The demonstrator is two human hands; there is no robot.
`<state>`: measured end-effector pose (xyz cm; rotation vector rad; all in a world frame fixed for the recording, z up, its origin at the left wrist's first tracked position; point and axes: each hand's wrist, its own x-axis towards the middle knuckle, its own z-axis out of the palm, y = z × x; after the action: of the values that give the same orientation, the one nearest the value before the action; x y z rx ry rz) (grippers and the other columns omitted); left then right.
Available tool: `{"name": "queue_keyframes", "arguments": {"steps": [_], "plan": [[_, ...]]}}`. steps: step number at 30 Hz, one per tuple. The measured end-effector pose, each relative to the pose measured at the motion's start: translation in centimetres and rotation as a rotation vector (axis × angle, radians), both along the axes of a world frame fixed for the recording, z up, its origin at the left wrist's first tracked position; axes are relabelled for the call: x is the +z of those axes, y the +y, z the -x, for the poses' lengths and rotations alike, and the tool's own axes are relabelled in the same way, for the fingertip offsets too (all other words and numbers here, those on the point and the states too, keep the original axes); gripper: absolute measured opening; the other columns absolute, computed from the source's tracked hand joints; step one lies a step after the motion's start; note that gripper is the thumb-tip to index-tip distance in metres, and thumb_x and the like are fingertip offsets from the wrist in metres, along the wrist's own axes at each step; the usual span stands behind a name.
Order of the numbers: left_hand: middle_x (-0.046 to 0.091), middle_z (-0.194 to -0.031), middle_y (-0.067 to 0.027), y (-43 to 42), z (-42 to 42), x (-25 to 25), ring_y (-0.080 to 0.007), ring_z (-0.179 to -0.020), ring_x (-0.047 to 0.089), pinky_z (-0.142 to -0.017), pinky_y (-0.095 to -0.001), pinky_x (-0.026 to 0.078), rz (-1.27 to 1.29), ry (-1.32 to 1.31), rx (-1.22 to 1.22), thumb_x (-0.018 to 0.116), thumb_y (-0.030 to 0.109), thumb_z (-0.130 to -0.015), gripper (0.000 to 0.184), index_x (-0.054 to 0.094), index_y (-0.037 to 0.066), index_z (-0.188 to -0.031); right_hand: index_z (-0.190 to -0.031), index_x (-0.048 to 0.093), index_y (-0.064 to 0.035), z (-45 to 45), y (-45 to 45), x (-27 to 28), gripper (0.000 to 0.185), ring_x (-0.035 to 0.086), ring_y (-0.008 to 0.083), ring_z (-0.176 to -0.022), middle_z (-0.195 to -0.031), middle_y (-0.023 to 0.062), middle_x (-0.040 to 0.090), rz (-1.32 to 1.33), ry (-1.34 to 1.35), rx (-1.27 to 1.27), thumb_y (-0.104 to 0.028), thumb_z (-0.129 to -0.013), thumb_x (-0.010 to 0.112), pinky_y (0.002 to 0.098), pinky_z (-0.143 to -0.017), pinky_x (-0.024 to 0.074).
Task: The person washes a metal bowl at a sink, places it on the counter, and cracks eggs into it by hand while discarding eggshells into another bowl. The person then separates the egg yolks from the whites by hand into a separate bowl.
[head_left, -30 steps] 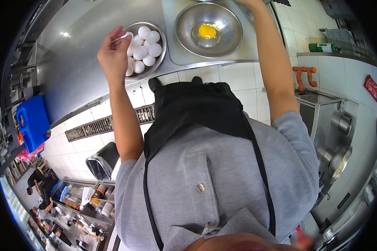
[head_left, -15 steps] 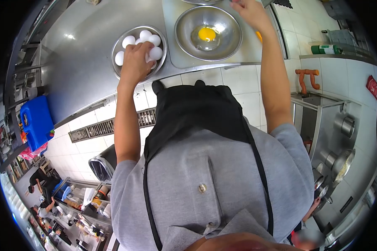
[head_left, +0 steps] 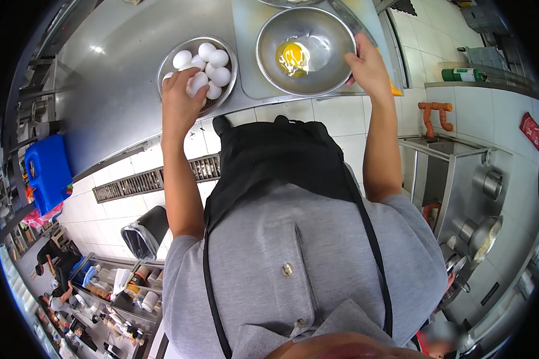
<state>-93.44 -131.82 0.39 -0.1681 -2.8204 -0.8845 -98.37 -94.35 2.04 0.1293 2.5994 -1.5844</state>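
1. You stand at a steel counter (head_left: 114,78) in a tiled kitchen, with a pale cutting board (head_left: 245,36) on its right part.
2. Near the counter's front edge, just left of the board, sits the egg bowl (head_left: 234,78) with several white eggs inside.
3. Your left hand (head_left: 181,103) is over that bowl's left side, fingers and thumb curled around one egg (head_left: 196,84); whether they grip it tightly, you cannot tell from here.
4. Expect that egg to be light, smooth and brittle: take it around its sides with spread finger pads, pressing gently.
5. Your right hand (head_left: 368,66) is clamped on the right rim of the mixing bowl (head_left: 335,45), at the board's front edge.
6. That bowl should feel stiff and slick; its rim is the sound hold. The loose yolk (head_left: 292,58), left of its middle, will likely slide if tipped.
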Motion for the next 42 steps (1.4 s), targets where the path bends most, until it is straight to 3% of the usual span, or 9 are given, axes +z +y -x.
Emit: {"name": "queue_keyframes", "arguments": {"steps": [8,19,26,30,33,35,37,39,42], "plan": [[0.067,-0.109,-0.0122,-0.8,-1.1,-0.6,-0.0337,-0.104,0.057,-0.092,-0.0424,0.046,-0.065,0.006,0.070,0.078,0.011,-0.077,0.037,0.068,0.007,-0.113,-0.088,0.046,-0.0004,-1.2,0.7,2.0,0.011,0.057,0.0172,-0.054,-0.068,0.0079,0.050,-0.003,0.106,-0.038,-0.007,-0.083,0.054,0.0323,-0.041,0.0527],[0.068,-0.105,-0.0114,-1.8,-1.9,-0.6,-0.0330,-0.099,0.058,-0.085,-0.0411,0.048,-0.075,0.080,0.109,0.078,0.011,-0.077,0.033,0.070,0.007,-0.109,-0.097,0.052,0.0008,-1.9,0.0,1.6,0.015,0.059,0.0150,-0.056,-0.074,0.0076,0.055,0.042,0.066,-0.073,-0.006,-0.084,0.055,0.0293,-0.042,0.0524],[0.070,-0.103,-0.0100,-5.4,-5.0,-0.5,-0.0256,-0.095,0.065,-0.076,-0.0363,0.051,-0.194,0.190,0.395,0.078,0.011,-0.080,0.030,0.069,0.006,-0.108,-0.102,0.050,0.0018,-0.8,-2.3,5.0,0.016,0.059,0.0138,-0.059,-0.080,0.0072,0.056,0.095,0.036,-0.013,-0.002,-0.087,0.054,0.0276,-0.041,0.0509],[0.072,-0.097,-0.0091,-10.9,-10.7,-4.4,-0.0193,-0.089,0.067,-0.075,-0.0326,0.051,-0.207,0.172,0.776,0.074,0.014,-0.086,0.027,0.069,0.005,-0.111,-0.099,0.049,0.0020,0.0,-5.8,7.3,0.013,0.060,0.0142,-0.059,-0.080,0.0081,0.057,0.102,0.008,0.108,-0.001,-0.087,0.052,0.0269,-0.040,0.0506],[0.072,-0.092,-0.0088,-16.2,-17.1,-10.1,-0.0168,-0.082,0.066,-0.073,-0.0313,0.051,-0.233,0.062,0.960,0.072,0.016,-0.087,0.029,0.069,0.002,-0.112,-0.098,0.049,0.0021,0.1,-10.5,8.2,0.012,0.060,0.0146,-0.059,-0.082,0.0099,0.057,0.117,-0.039,0.225,-0.001,-0.087,0.052,0.0272,-0.039,0.0507],[0.071,-0.085,-0.0108,-18.6,-21.9,-13.9,-0.0204,-0.078,0.067,-0.072,-0.0346,0.052,-0.240,-0.053,1.055,0.068,0.015,-0.088,0.025,0.069,0.001,-0.109,-0.099,0.049,0.0013,-0.3,-14.8,7.6,0.013,0.060,0.0147,-0.059,-0.085,0.0103,0.057,0.135,-0.041,0.323,-0.001,-0.086,0.051,0.0277,-0.040,0.0510],[0.071,-0.084,-0.0125,-21.0,-27.3,-19.9,-0.0217,-0.077,0.069,-0.073,-0.0360,0.054,-0.416,0.011,1.114,0.068,0.014,-0.087,0.024,0.069,0.001,-0.108,-0.099,0.049,0.0005,-1.1,-19.6,7.4,0.014,0.060,0.0143,-0.060,-0.086,0.0093,0.057,0.183,-0.081,0.430,0.000,-0.086,0.052,0.0282,-0.040,0.0514],[0.072,-0.084,-0.0138,-21.9,-31.2,-20.9,-0.0227,-0.078,0.070,-0.075,-0.0369,0.054,-0.273,-0.126,1.170,0.068,0.014,-0.086,0.023,0.069,0.002,-0.106,-0.101,0.049,-0.0006,-2.3,-25.7,6.9,0.015,0.059,0.0137,-0.061,-0.085,0.0075,0.055,0.150,-0.017,0.524,0.001,-0.086,0.051,0.0281,-0.040,0.0513],[0.072,-0.086,-0.0160,-24.0,-36.0,-20.4,-0.0284,-0.077,0.069,-0.073,-0.0392,0.054,-0.329,-0.236,1.228,0.072,0.017,-0.082,0.027,0.070,0.003,-0.105,-0.100,0.048,-0.0010,-4.5,-35.3,4.7,0.013,0.059,0.0131,-0.061,-0.086,0.0075,0.056,0.167,-0.028,0.703,0.001,-0.087,0.050,0.0274,-0.040,0.0508]]}}
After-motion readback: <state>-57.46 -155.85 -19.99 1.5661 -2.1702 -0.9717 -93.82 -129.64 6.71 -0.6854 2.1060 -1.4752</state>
